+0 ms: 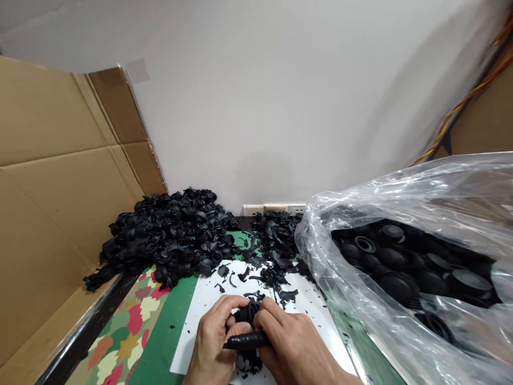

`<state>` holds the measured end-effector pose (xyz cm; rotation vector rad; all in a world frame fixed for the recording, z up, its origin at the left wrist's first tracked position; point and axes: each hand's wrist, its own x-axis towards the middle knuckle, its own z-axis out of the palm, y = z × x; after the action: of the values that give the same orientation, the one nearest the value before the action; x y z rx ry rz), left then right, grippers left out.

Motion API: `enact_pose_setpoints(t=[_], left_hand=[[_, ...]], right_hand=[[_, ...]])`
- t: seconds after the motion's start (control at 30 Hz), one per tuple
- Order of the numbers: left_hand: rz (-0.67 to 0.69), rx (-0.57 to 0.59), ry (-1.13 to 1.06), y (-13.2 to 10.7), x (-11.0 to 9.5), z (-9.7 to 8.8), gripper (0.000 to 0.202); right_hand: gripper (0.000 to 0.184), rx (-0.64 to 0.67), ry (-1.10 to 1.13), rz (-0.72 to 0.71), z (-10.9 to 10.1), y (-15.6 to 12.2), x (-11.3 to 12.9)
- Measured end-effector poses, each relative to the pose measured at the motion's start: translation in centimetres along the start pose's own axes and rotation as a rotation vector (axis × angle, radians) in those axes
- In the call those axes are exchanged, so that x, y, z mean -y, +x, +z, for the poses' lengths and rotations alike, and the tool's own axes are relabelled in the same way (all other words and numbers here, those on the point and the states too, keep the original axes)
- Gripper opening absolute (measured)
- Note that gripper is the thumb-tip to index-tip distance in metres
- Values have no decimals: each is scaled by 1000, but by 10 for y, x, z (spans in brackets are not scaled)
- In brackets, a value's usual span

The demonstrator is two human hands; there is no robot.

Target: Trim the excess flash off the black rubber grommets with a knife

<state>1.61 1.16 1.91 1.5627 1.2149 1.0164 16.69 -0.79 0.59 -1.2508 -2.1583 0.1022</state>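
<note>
Both my hands are together over a white sheet [188, 334], low in the middle of the view. My left hand [210, 334] is closed on a black ribbed rubber bellows [249, 313]. My right hand [286, 337] grips a dark, stick-like tool [246, 340] that looks wrapped in black tape and points left; its working end cannot be made out. The right thumb and forefinger also touch the bellows. Black rubber scraps [250, 363] lie beneath my hands, and more trimmings [286, 295] are scattered just beyond them.
A heap of black ribbed rubber parts [176, 230] stands at the left, beside a cardboard box [60, 155]. Behind the sheet is a pile of scraps [276, 230] near wall sockets [274, 210]. At the right, a clear plastic bag [320, 235] holds several black bellows [395, 289].
</note>
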Motion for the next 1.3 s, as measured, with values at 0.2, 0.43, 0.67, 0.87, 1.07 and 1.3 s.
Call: enact_pose_setpoints(t=[0.2, 0.43, 0.67, 0.87, 1.07, 1.3], left_hand=[[-129, 50, -348, 2, 12, -3, 19], [-163, 58, -471, 3, 5, -5, 32], [-178, 59, -465, 6, 10, -4, 36], [-137, 66, -461, 6, 20, -4, 35], [-106, 24, -399, 6, 19, -2, 30], [-124, -51, -326, 5, 9, 3, 21]], right_hand=[[10, -77, 297, 503, -9, 9, -13], [18, 39, 769, 595, -27, 13, -12], [22, 0, 703, 266, -18, 9, 0], [20, -46, 620, 158, -11, 6, 0], [20, -30, 444, 128, -7, 5, -3], [18, -39, 108, 203, 7, 1, 1]])
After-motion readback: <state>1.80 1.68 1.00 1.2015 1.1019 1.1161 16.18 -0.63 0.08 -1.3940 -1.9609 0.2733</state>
